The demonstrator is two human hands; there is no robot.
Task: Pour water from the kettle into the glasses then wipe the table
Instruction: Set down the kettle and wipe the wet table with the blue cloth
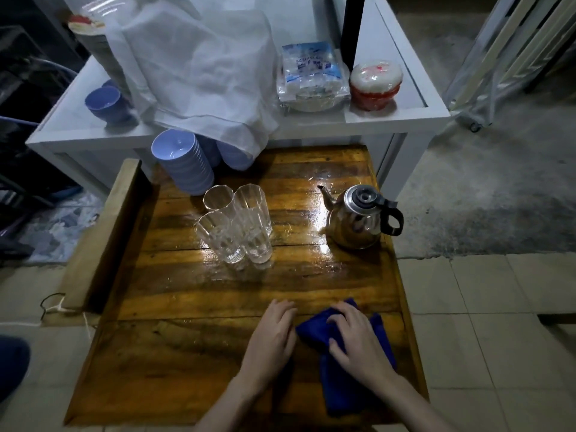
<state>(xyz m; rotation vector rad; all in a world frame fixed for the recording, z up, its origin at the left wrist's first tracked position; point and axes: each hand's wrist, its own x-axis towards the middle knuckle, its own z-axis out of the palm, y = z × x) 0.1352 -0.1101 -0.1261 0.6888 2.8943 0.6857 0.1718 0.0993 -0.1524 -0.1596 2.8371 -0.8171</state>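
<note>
A white glass-topped cabinet [402,115] stands against the far edge of the wooden table [193,347], whose varnished planks shine wet. On the cabinet a sheer white cloth [199,67] drapes over a bulky shape. A stack of lilac plastic bowls [184,163] leans at the table's far left corner. Four tall ribbed glasses [237,226] cluster left of centre, touching one another. The round steel kettle [358,218] sits by the right edge, spout pointing left and away, black handle to the right. Near the front edge a crumpled blue cloth [349,385] stretches toward the person. The right hand [355,341] presses on it, fingers spread; the left hand [271,335] lies flat and open on bare wood just beside it.
</note>
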